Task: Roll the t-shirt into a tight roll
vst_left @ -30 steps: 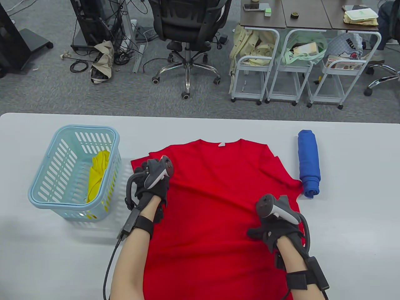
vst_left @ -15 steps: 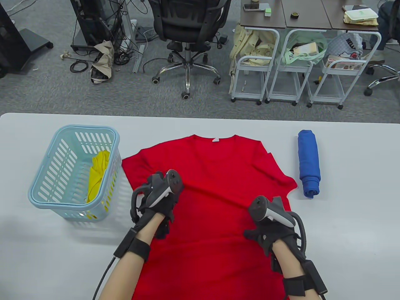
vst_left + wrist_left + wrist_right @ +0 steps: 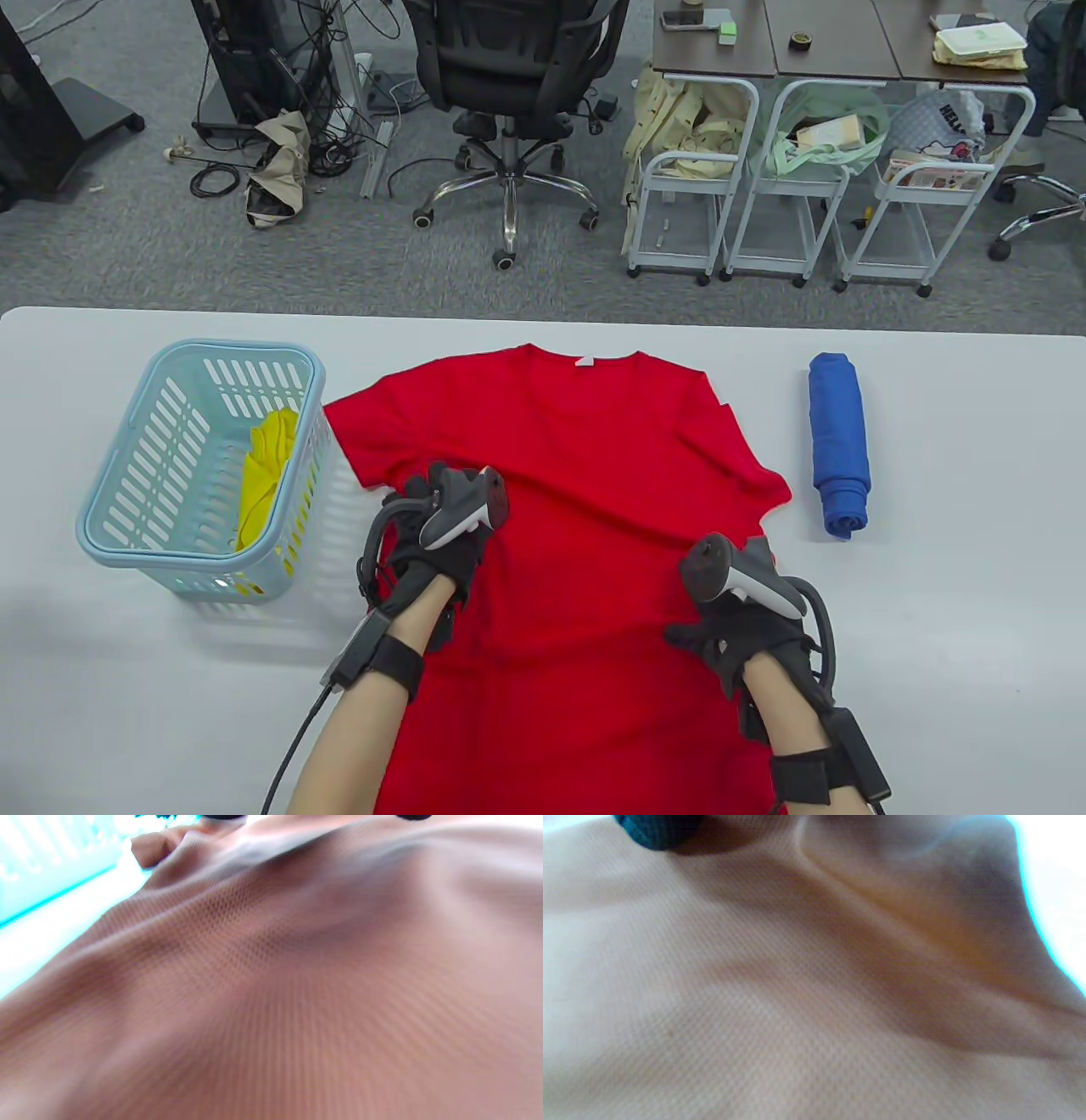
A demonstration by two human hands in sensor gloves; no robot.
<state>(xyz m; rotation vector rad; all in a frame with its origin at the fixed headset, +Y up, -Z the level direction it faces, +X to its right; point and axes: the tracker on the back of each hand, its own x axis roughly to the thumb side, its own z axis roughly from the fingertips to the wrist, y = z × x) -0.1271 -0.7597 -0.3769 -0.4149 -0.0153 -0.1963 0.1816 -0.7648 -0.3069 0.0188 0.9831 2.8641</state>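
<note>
The red t-shirt (image 3: 585, 475) lies spread flat on the white table (image 3: 950, 611), collar at the far side and hem past the near edge of the table view. My left hand (image 3: 428, 543) rests on its left side just below the left sleeve. My right hand (image 3: 738, 632) rests on the right side below the right sleeve, thumb spread. Both wrist views are filled by close, blurred shirt fabric (image 3: 271, 984) (image 3: 797, 1005). Dark fingertips (image 3: 413, 816) show stretched ahead at the left wrist view's top edge. One fingertip (image 3: 657, 832) touches the cloth in the right wrist view.
A light-blue slotted basket (image 3: 127, 509) holding a yellow cloth (image 3: 267, 475) stands left of the shirt, close to its sleeve. A rolled blue cloth (image 3: 838, 441) lies to the right. An office chair (image 3: 509, 76) and carts stand on the floor beyond the table.
Both hands have slid toward me over the shirt, the left one furthest. The shirt has shifted left and away and now lies flatter, with its left sleeve spread out.
</note>
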